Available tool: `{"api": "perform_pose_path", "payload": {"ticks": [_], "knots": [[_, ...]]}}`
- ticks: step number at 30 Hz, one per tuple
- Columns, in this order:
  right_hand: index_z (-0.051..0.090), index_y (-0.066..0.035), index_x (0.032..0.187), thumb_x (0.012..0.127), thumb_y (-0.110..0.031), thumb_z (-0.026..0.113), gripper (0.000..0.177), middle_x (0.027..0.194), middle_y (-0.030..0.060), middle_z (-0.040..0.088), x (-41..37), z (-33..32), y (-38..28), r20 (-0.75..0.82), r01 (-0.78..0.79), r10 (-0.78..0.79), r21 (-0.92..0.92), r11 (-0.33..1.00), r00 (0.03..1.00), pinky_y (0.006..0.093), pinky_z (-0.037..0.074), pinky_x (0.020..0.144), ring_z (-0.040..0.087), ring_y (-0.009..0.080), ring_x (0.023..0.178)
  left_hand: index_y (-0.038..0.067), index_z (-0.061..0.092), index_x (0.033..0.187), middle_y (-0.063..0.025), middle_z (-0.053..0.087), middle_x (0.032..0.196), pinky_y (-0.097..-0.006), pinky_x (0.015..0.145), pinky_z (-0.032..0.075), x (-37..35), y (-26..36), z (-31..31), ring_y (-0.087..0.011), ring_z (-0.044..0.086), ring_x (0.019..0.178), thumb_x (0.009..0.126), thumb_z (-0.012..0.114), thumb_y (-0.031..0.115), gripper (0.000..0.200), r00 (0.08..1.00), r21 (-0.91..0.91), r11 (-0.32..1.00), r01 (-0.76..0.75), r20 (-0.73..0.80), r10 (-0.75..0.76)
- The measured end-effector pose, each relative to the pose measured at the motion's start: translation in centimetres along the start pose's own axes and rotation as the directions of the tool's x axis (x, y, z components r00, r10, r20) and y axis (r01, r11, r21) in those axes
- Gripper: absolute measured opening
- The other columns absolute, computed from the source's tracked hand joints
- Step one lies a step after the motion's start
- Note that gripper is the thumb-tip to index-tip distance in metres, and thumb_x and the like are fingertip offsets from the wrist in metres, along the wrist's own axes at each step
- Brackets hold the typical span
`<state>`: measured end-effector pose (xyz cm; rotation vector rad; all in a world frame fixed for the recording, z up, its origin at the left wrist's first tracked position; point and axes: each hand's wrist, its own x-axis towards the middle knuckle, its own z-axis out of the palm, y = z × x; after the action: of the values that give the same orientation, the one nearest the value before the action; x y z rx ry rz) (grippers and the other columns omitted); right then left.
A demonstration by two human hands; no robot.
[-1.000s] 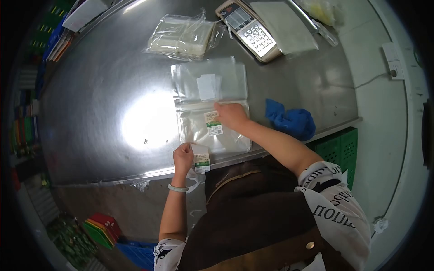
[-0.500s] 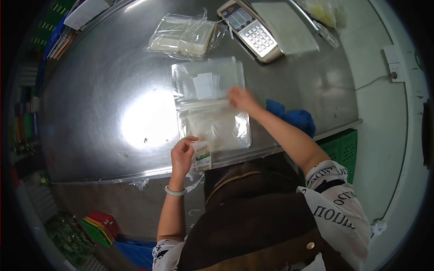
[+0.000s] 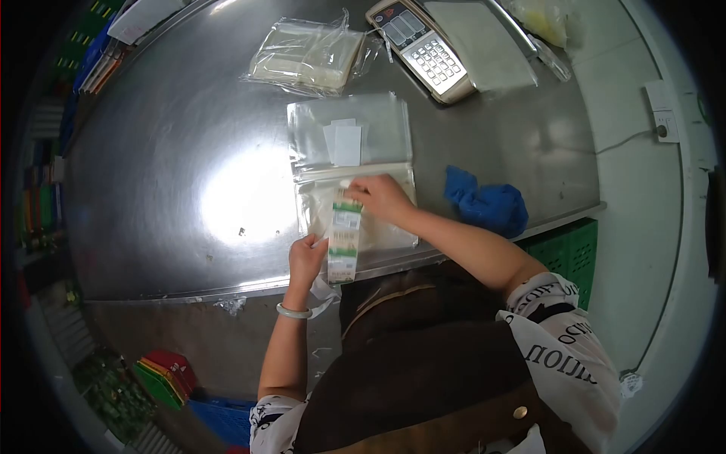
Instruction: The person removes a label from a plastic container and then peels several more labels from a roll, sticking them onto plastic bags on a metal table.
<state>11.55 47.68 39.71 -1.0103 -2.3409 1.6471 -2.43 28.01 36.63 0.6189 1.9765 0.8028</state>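
Observation:
A strip of printed labels (image 3: 344, 242), white with green bands, stretches between my two hands over the front of the table. My right hand (image 3: 382, 198) is closed in a pinch on its upper end. Lower down on the left, my left hand (image 3: 305, 261) is closed at the strip's edge, with pale backing paper (image 3: 324, 291) hanging below. Beneath my right hand lies a stack of clear plastic bags (image 3: 393, 219). A second stack of clear bags (image 3: 387, 125) lies just beyond it, with small white cards (image 3: 348, 145) on or inside the top one.
A wrapped pack of bags (image 3: 302, 57) and a keypad device (image 3: 423, 53) stand at the back. A crumpled blue cloth or glove (image 3: 491, 203) lies to the right. The metal table's front edge (image 3: 189, 297) runs before me; a green crate (image 3: 567, 253) sits below right.
My right hand has come down and left from the far bags to the label strip and taken its upper end. More of the strip shows now. My left hand has stayed nearly in place.

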Motion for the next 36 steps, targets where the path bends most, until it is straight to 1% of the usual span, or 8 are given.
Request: {"api": "perform_pose_path", "payload": {"ticks": [5, 8, 14, 17, 22, 25, 31, 36], "knots": [[0.061, -0.008, 0.098, 0.076, -0.029, 0.070, 0.032, 0.077, 0.0135, 0.067, 2.6, 0.9, 3.4, 0.123, 0.239, -0.207, -0.577, 0.781, 0.971, 0.0448, 0.049, 0.065, 0.065, 0.0331, 0.073, -0.003, 0.060, 0.069, -0.0036, 0.057, 0.057, -0.0264, 0.057, 0.044, 0.2, -2.7, 1.0, -0.0081, 0.051, 0.058, 0.078, 0.068, 0.012, 0.020, 0.987, -0.106, 0.992, -0.071, -0.151, 0.055], [0.059, -0.009, 0.099, 0.074, -0.028, 0.071, 0.033, 0.078, 0.0114, 0.066, 2.2, -0.8, 2.3, 0.000, 0.000, 0.001, -0.608, 0.794, 1.000, 0.0457, 0.049, 0.069, 0.064, 0.0325, 0.079, -0.003, 0.063, 0.079, -0.0053, 0.065, 0.079, -0.0259, 0.070, 0.048, -0.5, -1.1, -0.4, -0.0103, 0.059, 0.074, 0.079, 0.062, 0.000, 0.003, 0.999, -0.275, 0.961, -0.029, -0.028, 0.022], [0.060, -0.008, 0.100, 0.074, -0.027, 0.071, 0.034, 0.082, 0.0090, 0.063, -3.1, -2.3, 7.7, 0.359, 0.655, -0.548, -0.373, 0.658, 0.755, 0.0442, 0.047, 0.072, 0.061, 0.0298, 0.085, -0.002, 0.058, 0.081, -0.0053, 0.064, 0.091, -0.0246, 0.076, 0.048, -1.1, -2.2, -1.6, -0.0112, 0.060, 0.083, 0.080, 0.058, -0.008, 0.005, 0.992, -0.238, 0.966, -0.098, 0.056, 0.115], [0.060, -0.008, 0.101, 0.081, -0.024, 0.067, 0.027, 0.081, 0.0090, 0.062, -1.3, -1.4, 9.2, 0.336, 0.471, -0.376, -0.275, 0.838, 0.864, 0.0408, 0.047, 0.069, 0.060, 0.0262, 0.077, -0.002, 0.057, 0.084, -0.0063, 0.064, 0.091, -0.0244, 0.076, 0.048, -1.1, -1.2, -1.6, -0.0108, 0.059, 0.083, 0.082, 0.059, -0.006, 0.005, 0.976, -0.264, 0.944, -0.200, 0.034, 0.216], [0.057, -0.002, 0.098, 0.094, -0.020, 0.055, 0.018, 0.079, 0.0044, 0.060, 2.5, -5.0, 7.0, -0.311, -0.066, 0.293, 0.576, 0.815, 0.904, 0.0293, 0.048, 0.065, 0.057, 0.0136, 0.070, -0.002, 0.056, 0.094, -0.0067, 0.063, 0.091, -0.0238, 0.073, 0.048, -0.9, 2.6, -1.8, -0.0105, 0.058, 0.081, 0.085, 0.053, -0.007, 0.010, 0.982, -0.357, 0.918, -0.173, 0.008, 0.188], [0.057, -0.002, 0.098, 0.092, -0.018, 0.056, 0.017, 0.078, 0.0030, 0.059, 1.9, -8.2, 2.1, -0.685, 0.119, 0.032, 0.172, 0.978, 0.728, 0.0254, 0.048, 0.067, 0.057, 0.0131, 0.072, -0.002, 0.057, 0.094, -0.0044, 0.061, 0.086, -0.0227, 0.072, 0.047, -1.2, 6.2, -1.2, -0.0092, 0.057, 0.079, 0.086, 0.051, -0.007, 0.011, 0.988, -0.542, 0.832, -0.117, 0.021, 0.153], [0.065, -0.003, 0.092, 0.082, -0.027, 0.068, 0.027, 0.074, 0.0107, 0.065, -2.5, -0.1, -1.5, 0.434, -0.084, 0.054, 0.051, 0.995, 0.899, 0.0335, 0.049, 0.064, 0.062, 0.0229, 0.067, 0.002, 0.058, 0.083, 0.0030, 0.052, 0.068, -0.0208, 0.058, 0.040, 0.1, 4.5, 0.7, -0.0046, 0.047, 0.064, 0.084, 0.060, 0.001, 0.002, 0.989, -0.351, 0.933, -0.085, 0.081, 0.120], [0.066, -0.003, 0.087, 0.078, -0.024, 0.068, 0.023, 0.073, 0.0157, 0.064, 0.0, 0.4, 1.1, 0.000, 0.027, -0.027, -0.052, 0.998, 1.000, 0.0385, 0.049, 0.065, 0.063, 0.0311, 0.070, 0.000, 0.044, 0.062, 0.0002, 0.040, 0.053, -0.0286, 0.048, 0.033, 0.6, -0.4, 0.5, -0.0071, 0.034, 0.055, 0.079, 0.067, 0.012, 0.031, 0.997, -0.046, 0.996, -0.075, -0.025, 0.074]]}}
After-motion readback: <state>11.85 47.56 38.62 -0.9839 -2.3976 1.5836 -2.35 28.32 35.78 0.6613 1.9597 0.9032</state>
